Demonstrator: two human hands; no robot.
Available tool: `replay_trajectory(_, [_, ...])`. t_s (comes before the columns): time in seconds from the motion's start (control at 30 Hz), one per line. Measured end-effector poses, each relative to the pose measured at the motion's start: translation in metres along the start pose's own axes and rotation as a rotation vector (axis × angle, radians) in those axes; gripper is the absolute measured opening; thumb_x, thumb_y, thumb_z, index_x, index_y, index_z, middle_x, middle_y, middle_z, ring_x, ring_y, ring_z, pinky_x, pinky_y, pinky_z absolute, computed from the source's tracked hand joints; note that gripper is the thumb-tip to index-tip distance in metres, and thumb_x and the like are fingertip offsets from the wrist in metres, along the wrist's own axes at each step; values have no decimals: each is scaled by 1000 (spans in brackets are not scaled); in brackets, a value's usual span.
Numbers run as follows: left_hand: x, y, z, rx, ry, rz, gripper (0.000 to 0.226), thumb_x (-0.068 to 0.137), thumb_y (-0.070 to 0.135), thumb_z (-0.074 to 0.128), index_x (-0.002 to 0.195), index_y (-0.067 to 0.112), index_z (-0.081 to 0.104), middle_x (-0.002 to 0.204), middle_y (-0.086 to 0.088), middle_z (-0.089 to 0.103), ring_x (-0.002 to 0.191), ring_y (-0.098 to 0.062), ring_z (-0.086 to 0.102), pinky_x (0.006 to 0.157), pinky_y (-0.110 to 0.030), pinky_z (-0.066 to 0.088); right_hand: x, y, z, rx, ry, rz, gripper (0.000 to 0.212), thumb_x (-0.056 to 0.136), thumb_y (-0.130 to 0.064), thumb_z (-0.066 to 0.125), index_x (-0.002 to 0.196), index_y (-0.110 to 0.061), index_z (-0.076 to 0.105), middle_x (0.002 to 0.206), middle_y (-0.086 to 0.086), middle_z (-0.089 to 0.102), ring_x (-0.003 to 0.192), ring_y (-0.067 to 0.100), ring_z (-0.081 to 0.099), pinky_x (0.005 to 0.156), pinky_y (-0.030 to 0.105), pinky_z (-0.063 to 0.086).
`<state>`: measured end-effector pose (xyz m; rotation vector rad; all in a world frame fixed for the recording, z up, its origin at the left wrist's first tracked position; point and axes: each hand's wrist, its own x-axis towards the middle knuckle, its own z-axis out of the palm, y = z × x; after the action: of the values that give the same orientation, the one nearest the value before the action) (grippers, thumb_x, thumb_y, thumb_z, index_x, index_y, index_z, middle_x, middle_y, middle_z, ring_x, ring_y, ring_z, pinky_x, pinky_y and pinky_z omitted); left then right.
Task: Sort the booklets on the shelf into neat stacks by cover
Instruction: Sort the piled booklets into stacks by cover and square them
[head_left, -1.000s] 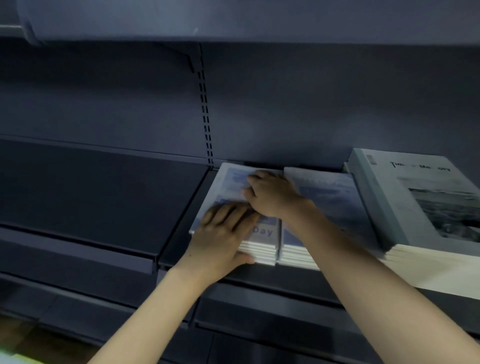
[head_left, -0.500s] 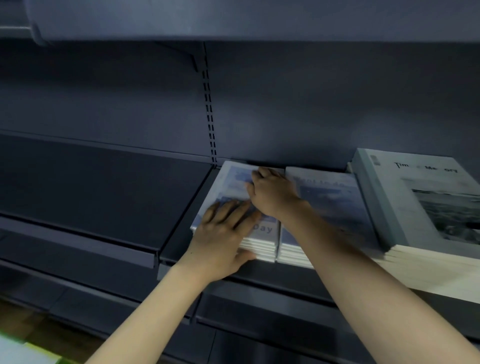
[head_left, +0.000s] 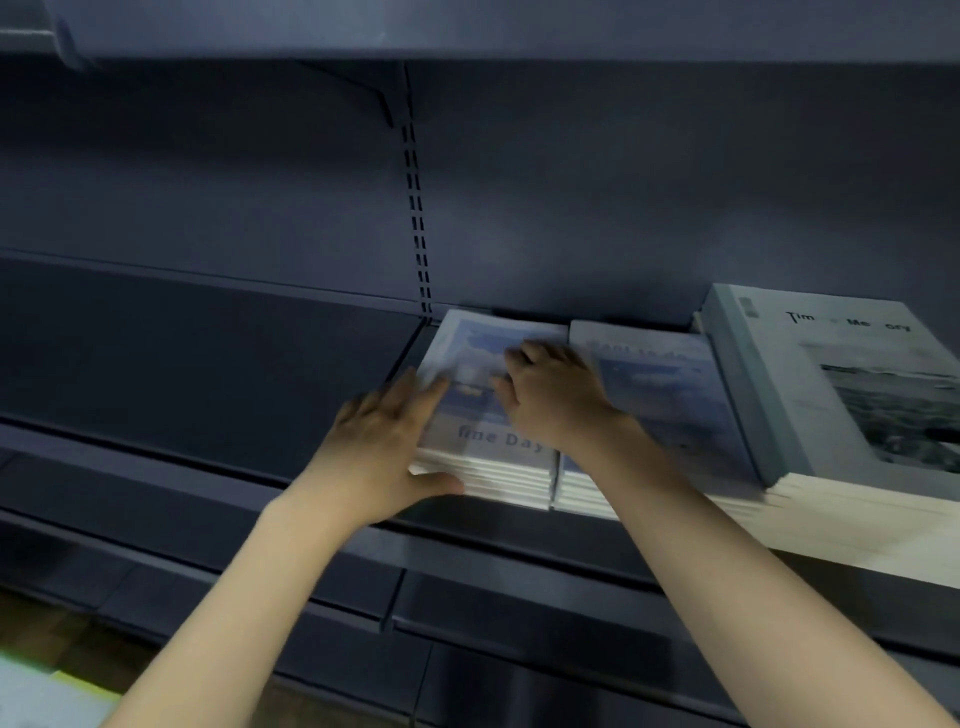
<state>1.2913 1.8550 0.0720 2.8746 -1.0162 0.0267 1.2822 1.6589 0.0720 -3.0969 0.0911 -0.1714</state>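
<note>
A stack of blue sky-cover booklets marked "fine Day" (head_left: 488, 441) lies on the dark shelf (head_left: 208, 364). My left hand (head_left: 384, 447) presses flat against the stack's left side, thumb along its front edge, fingers spread. My right hand (head_left: 550, 400) rests palm down on the top cover, fingers bent. A second stack with a similar blue cover (head_left: 670, 405) touches it on the right. Further right stands a taller stack of larger grey booklets titled "Time Memory" (head_left: 841, 395).
The shelf's left bay holds nothing. A slotted upright (head_left: 415, 208) runs up the back wall behind the stacks. An upper shelf (head_left: 467, 26) overhangs. A lower shelf ledge (head_left: 519, 587) juts out below my forearms. Something pale lies at the bottom left corner (head_left: 31, 691).
My left hand slid off the top cover to the stack's left side, uncovering the "fine Day" title. My right hand stayed on top of the cover.
</note>
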Motion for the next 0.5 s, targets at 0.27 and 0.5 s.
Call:
replay_trajectory(0.27, [-9, -21, 10, -402, -72, -177, 99, 75, 52, 68, 143, 45, -4, 141, 1, 43, 123, -25, 45, 100, -40, 41, -81, -21, -5, 182, 562, 108, 29, 85, -23, 44, 90, -10, 69, 93, 6, 65, 85, 29, 60, 76, 36, 45])
replay_trajectory(0.5, [-19, -8, 36, -478, 106, -231, 108, 80, 36, 69, 142, 39, -19, 132, -2, 51, 107, -26, 55, 95, -42, 44, -132, -46, 32, 240, 546, 135, 23, 84, -20, 50, 86, -13, 72, 85, 2, 66, 79, 25, 60, 72, 34, 48])
